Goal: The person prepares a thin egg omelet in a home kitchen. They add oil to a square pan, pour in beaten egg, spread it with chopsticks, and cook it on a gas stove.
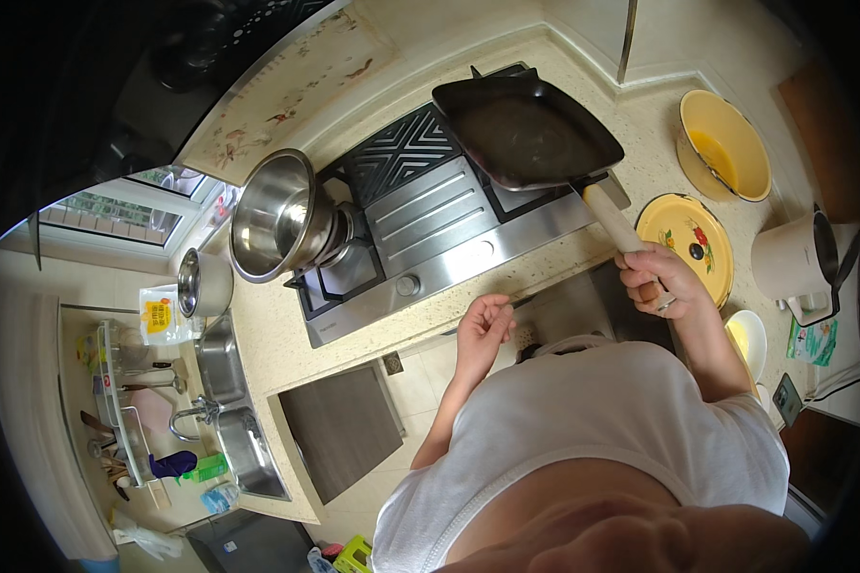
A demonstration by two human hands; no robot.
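My right hand point(661, 281) is closed around the pale handle point(613, 218) of a dark square frying pan point(534, 136). The pan is over the right burner of the gas stove point(430, 208); whether it rests on the grate or is held just above it cannot be told. A faint sheen shows on its inner surface. In front of the stove's front edge, my left hand point(484, 329) hangs with loosely curled fingers and holds nothing. Beside my right hand lies a yellow enamel lid point(670, 222) with painted flowers and a dark knob.
A steel bowl point(272, 215) stands over the left burner. At right are a yellow enamel pot point(749, 157) with yellow liquid, an electric kettle point(788, 261), a white bowl point(756, 351) and a phone point(787, 401). A double sink point(247, 444) and steel pot point(215, 286) are at left.
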